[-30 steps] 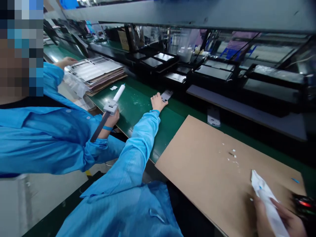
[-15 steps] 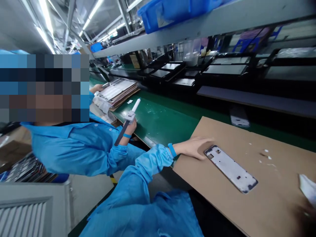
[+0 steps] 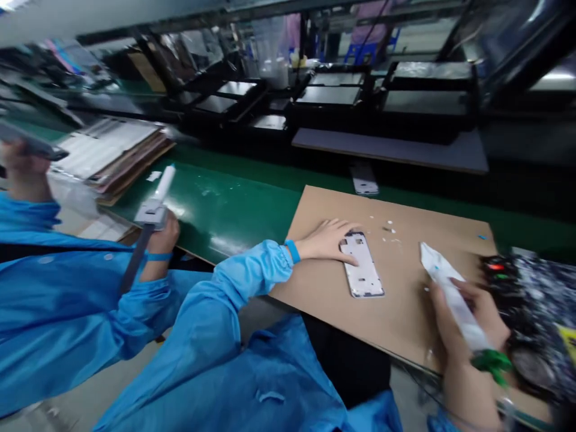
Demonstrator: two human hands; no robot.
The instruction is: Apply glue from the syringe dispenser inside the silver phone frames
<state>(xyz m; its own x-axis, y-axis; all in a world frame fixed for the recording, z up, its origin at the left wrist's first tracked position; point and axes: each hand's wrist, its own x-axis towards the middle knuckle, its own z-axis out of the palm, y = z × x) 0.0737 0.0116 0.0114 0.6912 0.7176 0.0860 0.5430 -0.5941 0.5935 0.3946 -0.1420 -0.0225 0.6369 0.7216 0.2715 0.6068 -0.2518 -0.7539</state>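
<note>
My left hand (image 3: 326, 241) lies flat with its fingers spread on the upper end of a white phone frame (image 3: 362, 268), which rests on a brown cardboard sheet (image 3: 405, 312). To the right, my right hand (image 3: 468, 315) is closed round a white glue syringe (image 3: 450, 294), its wrapped tip pointing up and left over the cardboard. The tip is a short way right of the frame, not touching it.
A co-worker in a blue coat sits at my left, one hand (image 3: 162, 231) holding a white syringe dispenser (image 3: 155, 201) over the green conveyor belt (image 3: 225, 204). A stack of trays and cardboard (image 3: 108, 153) lies beyond. Black fixtures (image 3: 342, 96) line the far side. Another phone frame (image 3: 364, 180) lies on the belt.
My left hand has drawn the phone frame from the belt onto the cardboard and turned it more upright. My right hand with the syringe has come up into view beside it.
</note>
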